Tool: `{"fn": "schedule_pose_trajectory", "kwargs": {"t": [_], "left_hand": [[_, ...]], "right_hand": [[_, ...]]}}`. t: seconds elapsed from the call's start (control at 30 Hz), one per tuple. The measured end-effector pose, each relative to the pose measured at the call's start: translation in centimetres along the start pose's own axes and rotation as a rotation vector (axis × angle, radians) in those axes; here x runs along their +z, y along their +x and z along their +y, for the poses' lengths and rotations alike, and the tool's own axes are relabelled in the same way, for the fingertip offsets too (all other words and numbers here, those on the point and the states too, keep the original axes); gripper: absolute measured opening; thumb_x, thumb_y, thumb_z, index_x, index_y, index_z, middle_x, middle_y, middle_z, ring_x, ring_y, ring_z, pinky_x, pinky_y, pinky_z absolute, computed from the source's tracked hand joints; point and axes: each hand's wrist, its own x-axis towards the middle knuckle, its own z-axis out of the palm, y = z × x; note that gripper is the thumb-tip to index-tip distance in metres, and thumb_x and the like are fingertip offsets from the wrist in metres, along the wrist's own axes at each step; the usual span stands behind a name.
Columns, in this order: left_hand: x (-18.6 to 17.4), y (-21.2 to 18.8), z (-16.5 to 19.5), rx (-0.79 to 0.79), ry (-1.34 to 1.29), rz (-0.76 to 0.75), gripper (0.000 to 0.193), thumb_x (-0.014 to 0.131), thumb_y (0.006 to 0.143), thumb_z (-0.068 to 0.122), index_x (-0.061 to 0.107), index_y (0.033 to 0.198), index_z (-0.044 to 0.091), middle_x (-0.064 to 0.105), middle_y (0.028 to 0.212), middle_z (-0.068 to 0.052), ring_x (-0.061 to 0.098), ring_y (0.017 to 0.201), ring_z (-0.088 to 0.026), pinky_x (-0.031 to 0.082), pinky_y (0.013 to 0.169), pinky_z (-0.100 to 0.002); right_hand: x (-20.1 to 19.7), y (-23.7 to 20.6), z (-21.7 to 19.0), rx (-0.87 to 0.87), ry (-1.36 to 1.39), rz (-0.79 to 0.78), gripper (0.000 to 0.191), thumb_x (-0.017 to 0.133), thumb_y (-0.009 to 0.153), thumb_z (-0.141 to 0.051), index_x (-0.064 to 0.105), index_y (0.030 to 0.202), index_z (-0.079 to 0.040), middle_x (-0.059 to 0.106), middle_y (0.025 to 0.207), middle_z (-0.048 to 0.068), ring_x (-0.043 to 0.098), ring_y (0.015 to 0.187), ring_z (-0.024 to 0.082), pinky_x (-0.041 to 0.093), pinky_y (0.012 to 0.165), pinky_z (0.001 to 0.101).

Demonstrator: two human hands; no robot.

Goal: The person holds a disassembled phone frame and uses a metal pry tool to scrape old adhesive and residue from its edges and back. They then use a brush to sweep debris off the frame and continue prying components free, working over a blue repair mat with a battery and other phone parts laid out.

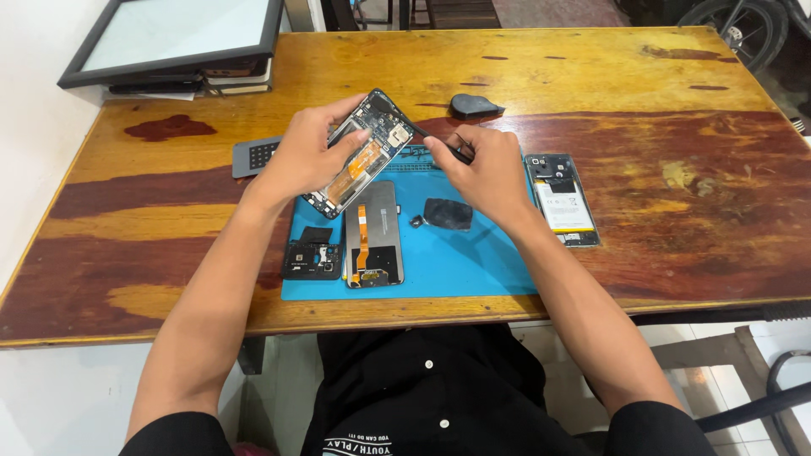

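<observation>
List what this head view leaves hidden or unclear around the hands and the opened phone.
- Thin dark tool in the right hand: fingers cover its handle, tip too small.
- Opened black phone frame in the left hand: palm hides its left edge.
- Grey framed panel: cut off by the top edge.

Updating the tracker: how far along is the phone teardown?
Done: back is off; a screen panel, small black cover and another opened phone lie on or beside the blue mat. In hand: left hand holds the open phone; right hand works a thin tool at its top. Left: its boards remain inside.
</observation>
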Motion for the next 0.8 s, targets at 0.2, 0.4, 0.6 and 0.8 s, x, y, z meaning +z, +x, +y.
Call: {"fn": "schedule_pose_trajectory", "kwargs": {"t": [0.2,0.4,0.6,0.8], "left_hand": [[-0.08,0.1,0.22,0.004,0.02,0.002,0.046,0.068,0.096,0.009,0.059,0.141,0.0,0.076,0.121,-0.016,0.071,0.111,-0.017,0.051,0.098,-0.032],[-0.19,-0.08,0.06,-0.016,0.0,-0.013,0.049,0.067,0.096,0.009,0.055,0.143,0.0,0.075,0.122,-0.016,0.071,0.111,-0.019,0.05,0.099,-0.033],[-0.36,-0.08,0.2,0.022,0.104,0.017,0.061,0.071,0.097,0.011,0.044,0.151,-0.002,0.071,0.122,-0.024,0.069,0.114,-0.027,0.05,0.099,-0.037],[-0.5,-0.55,0.53,-0.146,0.05,-0.023,0.071,0.068,0.095,0.012,0.033,0.157,0.006,0.073,0.119,-0.022,0.072,0.108,-0.031,0.052,0.094,-0.039]], "right_hand": [[0.68,-0.37,0.18,-0.049,0.04,-0.076,0.036,0.077,0.095,-0.027,0.068,0.072,0.001,0.049,0.049,0.008,0.04,0.044,0.013,0.031,0.043,0.0333],[0.6,0.02,0.47,-0.013,0.02,-0.015,0.038,0.075,0.096,-0.027,0.068,0.071,0.0,0.051,0.049,0.003,0.04,0.042,0.01,0.03,0.042,0.0326],[0.82,-0.27,0.06,-0.055,0.054,-0.07,0.037,0.074,0.097,-0.026,0.068,0.072,0.001,0.05,0.05,0.007,0.04,0.045,0.012,0.03,0.044,0.0338],[0.55,0.01,-0.07,-0.03,0.008,-0.046,0.033,0.073,0.097,-0.026,0.071,0.076,0.0,0.057,0.053,0.004,0.046,0.043,0.009,0.034,0.043,0.0324]]}}
